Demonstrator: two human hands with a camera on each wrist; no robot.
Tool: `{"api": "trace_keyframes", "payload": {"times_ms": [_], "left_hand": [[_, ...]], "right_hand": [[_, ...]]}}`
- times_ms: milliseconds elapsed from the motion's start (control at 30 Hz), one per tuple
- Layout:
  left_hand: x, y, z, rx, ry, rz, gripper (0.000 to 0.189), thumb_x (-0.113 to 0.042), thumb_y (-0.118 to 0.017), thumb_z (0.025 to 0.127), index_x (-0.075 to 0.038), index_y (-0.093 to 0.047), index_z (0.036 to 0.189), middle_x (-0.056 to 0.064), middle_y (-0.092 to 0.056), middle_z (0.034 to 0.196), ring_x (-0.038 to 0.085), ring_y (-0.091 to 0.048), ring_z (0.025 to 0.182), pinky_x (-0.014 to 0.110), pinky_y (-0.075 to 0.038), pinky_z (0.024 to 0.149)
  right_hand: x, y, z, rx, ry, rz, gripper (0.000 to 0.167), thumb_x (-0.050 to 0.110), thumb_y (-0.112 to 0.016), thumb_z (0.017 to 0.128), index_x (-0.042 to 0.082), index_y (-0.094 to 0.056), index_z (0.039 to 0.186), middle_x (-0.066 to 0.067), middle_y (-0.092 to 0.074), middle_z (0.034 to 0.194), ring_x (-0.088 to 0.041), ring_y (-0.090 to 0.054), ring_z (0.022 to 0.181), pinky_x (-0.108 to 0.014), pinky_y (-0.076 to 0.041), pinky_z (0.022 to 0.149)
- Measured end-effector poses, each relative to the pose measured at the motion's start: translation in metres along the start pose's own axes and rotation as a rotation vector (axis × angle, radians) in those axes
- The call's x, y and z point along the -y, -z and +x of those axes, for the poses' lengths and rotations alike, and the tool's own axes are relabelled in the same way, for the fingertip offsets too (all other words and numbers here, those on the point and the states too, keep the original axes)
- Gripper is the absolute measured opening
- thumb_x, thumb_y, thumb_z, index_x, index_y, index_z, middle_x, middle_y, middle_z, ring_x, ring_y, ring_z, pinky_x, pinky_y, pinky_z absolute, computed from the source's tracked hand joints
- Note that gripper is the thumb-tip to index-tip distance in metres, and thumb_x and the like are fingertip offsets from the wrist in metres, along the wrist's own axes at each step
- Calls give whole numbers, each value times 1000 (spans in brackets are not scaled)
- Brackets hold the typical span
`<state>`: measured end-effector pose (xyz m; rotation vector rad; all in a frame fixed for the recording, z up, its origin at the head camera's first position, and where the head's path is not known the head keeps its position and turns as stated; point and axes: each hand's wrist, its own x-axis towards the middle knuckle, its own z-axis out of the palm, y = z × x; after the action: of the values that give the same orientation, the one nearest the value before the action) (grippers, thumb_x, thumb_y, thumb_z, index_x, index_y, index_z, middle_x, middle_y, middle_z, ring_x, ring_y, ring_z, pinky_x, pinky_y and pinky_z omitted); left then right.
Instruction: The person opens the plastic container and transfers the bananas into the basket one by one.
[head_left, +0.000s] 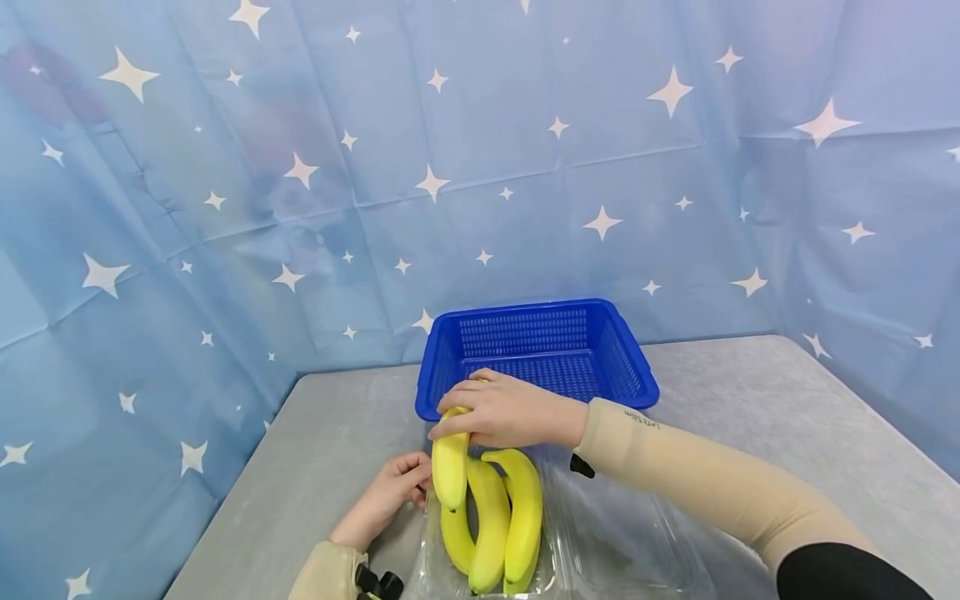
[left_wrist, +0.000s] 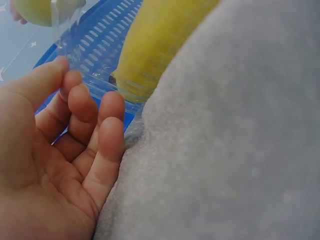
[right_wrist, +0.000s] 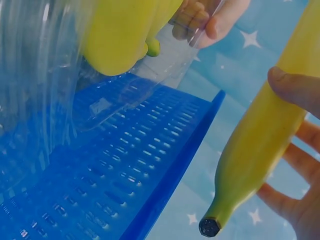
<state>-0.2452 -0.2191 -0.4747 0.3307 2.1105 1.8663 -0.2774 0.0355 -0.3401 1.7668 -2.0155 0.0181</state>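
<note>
My right hand [head_left: 513,410] grips a yellow banana [head_left: 450,468] between thumb and fingers; the right wrist view shows its dark-tipped stem end jutting past the palm. The banana hangs over the back left part of a clear plastic clamshell box [head_left: 558,571]. Inside that box lie several other bananas [head_left: 489,529], side by side and partly overlapping. At the box's left side, my left hand [head_left: 390,493] pinches the thin clear rim [left_wrist: 70,30] between thumb and index finger, its other fingers loosely curled.
Behind the clamshell box stands a blue perforated basket [head_left: 525,329], with no fruit visible in it. The box's transparent lid [head_left: 622,533] is folded out to the right under my right forearm. A starry blue curtain [head_left: 465,150] borders the grey table [head_left: 750,400] at the back and sides.
</note>
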Motion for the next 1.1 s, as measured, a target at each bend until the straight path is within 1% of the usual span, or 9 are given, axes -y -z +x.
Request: {"api": "trace_keyframes", "payload": {"times_ms": [200,267,400,667,800,933,1100], "left_hand": [[2,0,-1,1,-11,0,26,-23,-56,99,-2,-56,83,3,-52,77,12,-52,61,24,-50,57],[2,0,-1,1,-12,1,27,-23,-56,100,-1,-56,84,2,-52,77,12,-52,60,25,-50,57],[2,0,-1,3,-15,-3,27,-24,-55,100,-3,-55,83,1,-52,77,12,-52,61,25,-50,57],[-1,-1,-2,21,-37,-10,24,-22,-55,101,-8,-54,81,-1,-53,76,10,-51,61,23,-49,56],[-4,-2,-3,15,-17,-19,23,-22,-55,100,-10,-55,80,-1,-53,75,10,-51,60,23,-49,56],[-5,-3,-2,6,6,-22,22,-23,-56,100,-10,-57,82,-1,-54,75,10,-52,60,24,-49,56],[-4,-3,-2,8,6,-23,22,-23,-56,100,-10,-58,82,-1,-55,74,10,-53,60,23,-49,56]], "right_hand": [[-3,-1,0,-4,-12,-10,41,23,-72,89,30,-61,128,0,-61,124,-18,-55,117,-44,-43,98],[-5,0,0,0,-17,-12,41,24,-73,89,30,-61,128,0,-62,123,-18,-55,117,-44,-43,98],[-8,2,0,-3,-31,-14,42,26,-74,88,30,-61,127,1,-61,123,-18,-55,117,-42,-43,98],[-16,2,-1,-58,-40,2,39,24,-74,88,29,-63,125,0,-62,120,-18,-57,114,-41,-44,96],[-19,2,-2,-50,-46,-7,39,25,-74,88,29,-63,125,0,-62,121,-18,-57,115,-41,-44,96],[-22,2,-2,-30,-58,-7,40,26,-73,88,29,-62,126,0,-62,122,-18,-56,116,-41,-44,96],[-24,4,-2,-5,-82,0,39,26,-73,89,28,-62,127,1,-61,123,-17,-54,118,-40,-43,98]]}}
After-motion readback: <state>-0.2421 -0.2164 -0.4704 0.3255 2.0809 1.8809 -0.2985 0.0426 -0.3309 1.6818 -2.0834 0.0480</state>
